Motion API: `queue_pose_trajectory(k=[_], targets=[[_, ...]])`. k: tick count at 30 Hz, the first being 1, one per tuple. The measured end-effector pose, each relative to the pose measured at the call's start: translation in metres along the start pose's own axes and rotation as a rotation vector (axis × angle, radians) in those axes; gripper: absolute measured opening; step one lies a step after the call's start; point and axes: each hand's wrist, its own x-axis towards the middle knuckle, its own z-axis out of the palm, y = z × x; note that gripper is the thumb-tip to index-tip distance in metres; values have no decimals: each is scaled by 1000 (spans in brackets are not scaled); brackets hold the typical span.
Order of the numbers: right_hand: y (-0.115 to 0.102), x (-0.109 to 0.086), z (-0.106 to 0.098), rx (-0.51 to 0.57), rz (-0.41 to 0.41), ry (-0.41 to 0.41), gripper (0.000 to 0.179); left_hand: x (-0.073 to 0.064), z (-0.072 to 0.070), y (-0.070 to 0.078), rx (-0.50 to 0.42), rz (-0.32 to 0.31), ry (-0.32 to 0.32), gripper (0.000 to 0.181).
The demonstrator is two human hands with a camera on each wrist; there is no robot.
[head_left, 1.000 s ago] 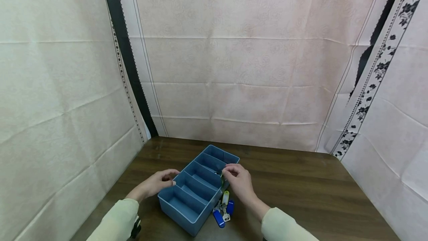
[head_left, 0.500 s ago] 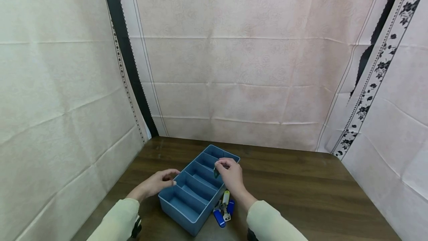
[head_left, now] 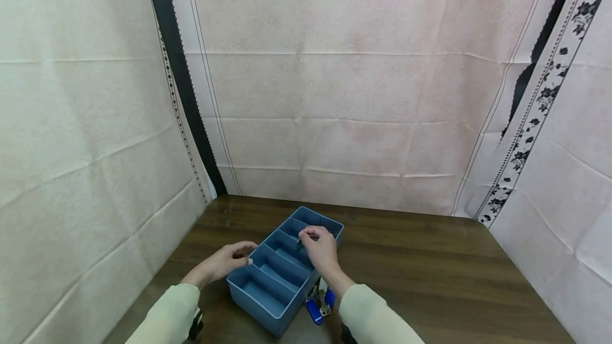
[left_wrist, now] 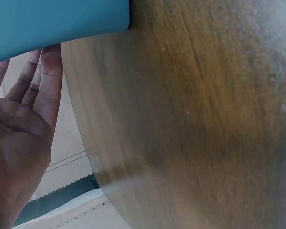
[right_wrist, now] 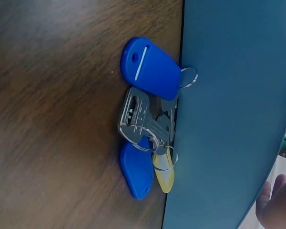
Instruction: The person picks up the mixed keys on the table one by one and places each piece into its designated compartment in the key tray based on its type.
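Note:
A blue box (head_left: 253, 308) split by dividers into several compartments stands at an angle on the table. My left hand (head_left: 222, 263) rests its fingers against the box's left side; in the left wrist view they are nearly straight. My right hand (head_left: 321, 251) is over the far half of the box, pinching a small dark green key tag (head_left: 299, 244) between thumb and fingertips. A green bit of it shows at the right edge of the right wrist view. Beside the box's right wall lie keys (right_wrist: 150, 119) with two blue key tags (right_wrist: 152, 67) and a yellow key tag (right_wrist: 164, 176).
The brown wooden table (head_left: 430, 275) extends to the right of the box. Pale cloth curtains (head_left: 334, 121) hang behind it and on both sides. The right forearm's sleeve (head_left: 373, 315) passes close to the keys on the table.
My right hand has lifted the green key tag from the box's right edge and carried it left, over the compartments. The left hand and the box stay nearly still.

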Motion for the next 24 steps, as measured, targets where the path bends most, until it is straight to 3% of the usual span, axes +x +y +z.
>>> queue_pose_trajectory(k=[9,15,24], targets=[[5,3,6,-43,-4,-5,10,-1,1,1,6,7,-2,39],[5,1,8,-30,6,-57,21,0,2,0,1,-7,2,39],[3,0,5,-24,16,-43,16,-1,0,0,2,-32,13,38]])
